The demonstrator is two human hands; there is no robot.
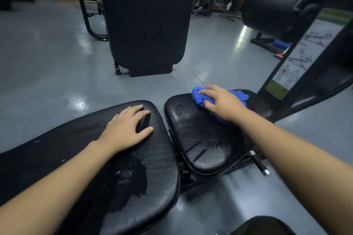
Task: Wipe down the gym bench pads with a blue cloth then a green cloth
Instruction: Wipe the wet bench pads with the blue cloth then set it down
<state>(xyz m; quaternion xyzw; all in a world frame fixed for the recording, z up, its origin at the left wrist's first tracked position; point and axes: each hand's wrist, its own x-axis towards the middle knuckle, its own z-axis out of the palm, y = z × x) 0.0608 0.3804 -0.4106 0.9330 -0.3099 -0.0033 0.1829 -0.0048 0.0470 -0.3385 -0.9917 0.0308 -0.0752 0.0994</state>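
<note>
Two black bench pads lie side by side. The long back pad (152,168) fills the lower left and has worn, peeling patches on its surface. The smaller seat pad (200,139) on the right glistens with wet droplets. My left hand (126,126) rests flat on the far end of the back pad, fingers spread. My right hand (219,101) grips a bunched blue cloth (198,95) and presses it onto the far end of the seat pad. No green cloth is in view.
A black roller pad (267,9) on the machine's frame hangs at the upper right, above an exercise chart (298,59). A tall black upright pad (149,21) stands straight ahead. Glossy grey floor (57,63) surrounds the bench. An adjustment pin (259,164) juts out under the seat.
</note>
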